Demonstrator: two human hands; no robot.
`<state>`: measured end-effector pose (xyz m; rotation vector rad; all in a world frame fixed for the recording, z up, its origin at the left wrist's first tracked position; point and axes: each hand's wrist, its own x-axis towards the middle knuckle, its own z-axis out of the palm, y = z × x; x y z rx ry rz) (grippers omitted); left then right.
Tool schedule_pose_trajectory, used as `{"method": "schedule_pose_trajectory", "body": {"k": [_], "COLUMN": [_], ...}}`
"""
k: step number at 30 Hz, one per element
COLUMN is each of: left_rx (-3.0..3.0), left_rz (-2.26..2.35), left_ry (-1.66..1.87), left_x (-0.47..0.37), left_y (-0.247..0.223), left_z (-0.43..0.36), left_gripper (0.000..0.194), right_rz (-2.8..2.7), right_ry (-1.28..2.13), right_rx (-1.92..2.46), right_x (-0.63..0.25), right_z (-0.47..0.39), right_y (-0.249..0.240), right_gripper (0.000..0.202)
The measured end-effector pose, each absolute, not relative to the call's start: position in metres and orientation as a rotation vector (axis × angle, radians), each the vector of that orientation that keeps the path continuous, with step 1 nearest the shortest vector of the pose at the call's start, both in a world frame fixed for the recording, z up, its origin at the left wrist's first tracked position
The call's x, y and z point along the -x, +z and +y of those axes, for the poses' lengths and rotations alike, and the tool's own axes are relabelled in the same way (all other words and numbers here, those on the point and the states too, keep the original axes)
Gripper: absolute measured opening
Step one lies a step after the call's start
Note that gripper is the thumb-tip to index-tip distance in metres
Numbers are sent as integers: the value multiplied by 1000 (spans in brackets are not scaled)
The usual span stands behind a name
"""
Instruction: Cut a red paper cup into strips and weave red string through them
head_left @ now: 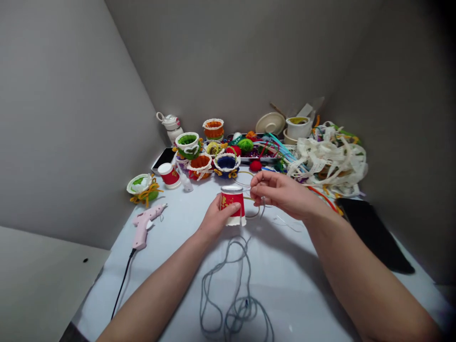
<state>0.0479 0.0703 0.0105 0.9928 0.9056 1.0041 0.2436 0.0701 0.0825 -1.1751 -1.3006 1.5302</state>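
My left hand (215, 216) is wrapped round a red and white paper cup (232, 220), thumb across its front. Gold print shows on the red band, and the white lower edge looks cut. Grey yarn (232, 188) lies round the cup's top. To the right of the cup, my right hand (272, 191) pinches a strand of this yarn at about the height of the cup's top, and a short piece hangs below the fingers. A long loose tangle of grey yarn (237, 304) spreads over the table in front of the cup.
A pink glue gun (143, 227) with a black cord lies at left. Behind stand yarn-covered cups (200, 164), another red paper cup (169, 175), a small white bottle (185, 181) and a tray (263, 159). White lace (320, 154) and a black phone-like slab (372, 235) are at right.
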Motion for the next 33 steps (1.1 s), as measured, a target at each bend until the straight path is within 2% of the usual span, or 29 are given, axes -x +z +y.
{"method": "schedule_pose_trajectory", "body": {"k": [5,10,17,33], "left_rx": [-1118,-1214,-1215,-1140], "left_rz": [989,1035,1096,1007], "left_ry": [1060,1102,1130,1166], "left_x": [-50,-52,-56,-54], "left_y": [-6,-15,-17,-27], "left_z": [74,75,72,71], "left_gripper": [47,39,35,40], "right_rz": [-1513,-1784,-1964,-1838], "right_ry": [1382,832,386,533], "right_rx": [1216,1384,1356,1468], "right_x": [-235,-219,-212,-210], "right_z": [71,67,62,65], "right_y": [72,65,62,63], "right_gripper": [25,6,14,12]}}
